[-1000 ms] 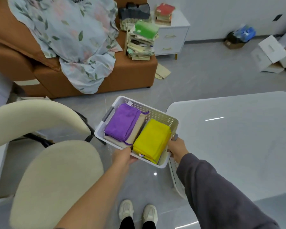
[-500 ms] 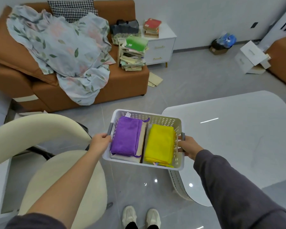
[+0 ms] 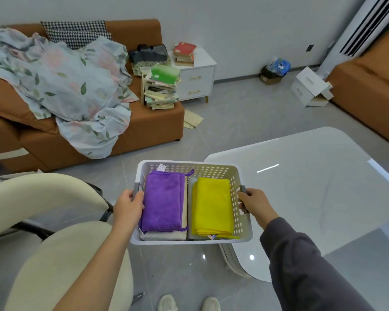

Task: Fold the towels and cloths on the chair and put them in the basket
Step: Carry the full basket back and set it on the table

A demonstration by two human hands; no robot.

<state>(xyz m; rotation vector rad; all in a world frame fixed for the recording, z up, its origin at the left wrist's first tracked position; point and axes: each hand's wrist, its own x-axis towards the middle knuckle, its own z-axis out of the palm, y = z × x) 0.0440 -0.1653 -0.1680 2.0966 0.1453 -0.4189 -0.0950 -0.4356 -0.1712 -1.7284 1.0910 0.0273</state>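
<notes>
A: Basket, position and axis?
B: Basket [image 3: 190, 240] held level above the floor [image 3: 245, 122], between the cream chair [image 3: 43, 198] and the bench's [image 3: 319, 189] rounded near corner. Its long axis runs left to right, with grey handles at the ends.
A: Hands?
B: Left hand [image 3: 128, 205] grips the left handle, and right hand [image 3: 255, 204] grips the right one.
A: Contents?
B: Purple towel [image 3: 163, 204] on the left, yellow towel [image 3: 212, 207] on the right. Both are folded and lie lengthwise away from the person, on paler folded cloths.
A: Beyond?
B: Brown sofa [image 3: 144, 129] with a floral sheet [image 3: 72, 86] and a book stack [image 3: 161, 88].
</notes>
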